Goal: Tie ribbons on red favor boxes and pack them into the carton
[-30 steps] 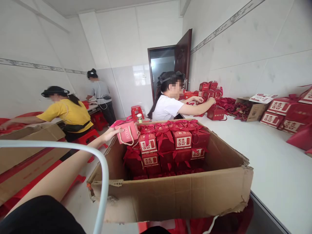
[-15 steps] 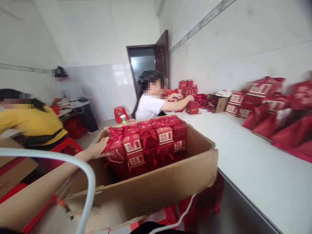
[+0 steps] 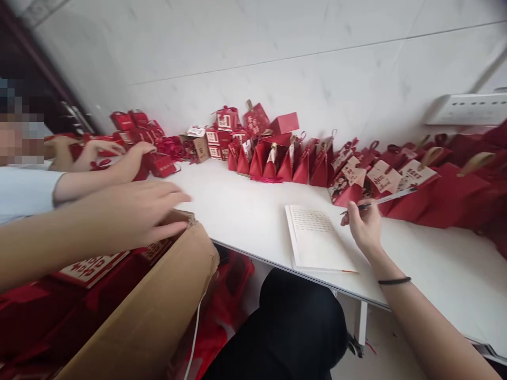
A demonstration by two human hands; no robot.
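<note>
My left hand stretches over the cardboard carton, fingers apart and slightly blurred, near its corner by the table. Whether the fingertips touch the cardboard I cannot tell. Inside the carton are red gift boxes with pale double-happiness labels. A pen is gripped in my right hand, above the white table. Left of that hand lies an open notebook, with rows of writing on the upper part of the page.
Red pyramid-shaped boxes and tagged red bags line the wall. At left, a co-worker's hands are at a red box. A small cardboard box stands behind. A white cable hangs below the carton.
The view has swung right, toward the table and wall. My left hand has left the red gift boxes and is over the carton's corner. My right hand, the pen and the notebook have come into view.
</note>
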